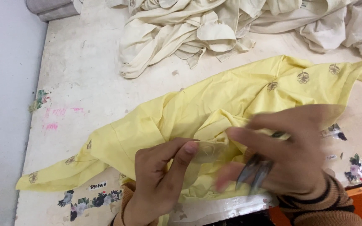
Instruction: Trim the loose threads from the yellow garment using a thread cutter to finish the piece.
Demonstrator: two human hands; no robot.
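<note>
Midway, yellow cloth (214, 104) is pinched by the left hand (164, 175) while snips (254, 171) are gripped in the blurred right hand (294, 155); cream cloth (214, 29) lies untouched.

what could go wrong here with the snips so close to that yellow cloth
1. The right hand holds small metal snips right over the yellow cloth; the hand looks blurred, so a slip might nick the fabric.
2. The left hand pinches a fold next to the blades, so its fingers may be at risk.
3. The cloth hangs over the table edge, so it might slide off.
</note>
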